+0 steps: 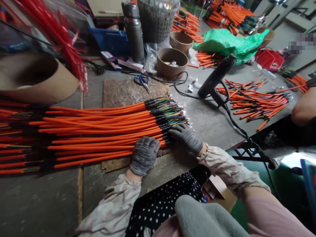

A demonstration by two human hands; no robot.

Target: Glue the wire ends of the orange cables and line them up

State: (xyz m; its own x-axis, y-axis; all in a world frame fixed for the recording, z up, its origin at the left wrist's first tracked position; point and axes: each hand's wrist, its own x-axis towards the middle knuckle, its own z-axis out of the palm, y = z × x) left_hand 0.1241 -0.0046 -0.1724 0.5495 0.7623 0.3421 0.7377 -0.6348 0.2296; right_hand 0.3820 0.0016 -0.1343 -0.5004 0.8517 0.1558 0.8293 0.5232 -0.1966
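Many orange cables (98, 125) lie side by side across the table, over a worn wooden board (123, 93). Black sleeves wrap their right ends, where thin coloured wires (172, 110) fan out to small metal tips. My left hand (144, 155), in a grey knit glove, rests with curled fingers on the near cables; whether it grips any of them is hidden. My right hand (186, 138), gloved too, lies at the black sleeves near the wires, its fingers extended over them. Blue-handled scissors (141, 80) lie on the board behind the cables.
A black heat gun (216, 79) stands at the right with its cord trailing. Behind are cardboard rings (172, 62), a dark bottle (134, 36) and a grey basket (158, 19). More orange cables (256, 102) lie at the right, near another person's arm (304, 107).
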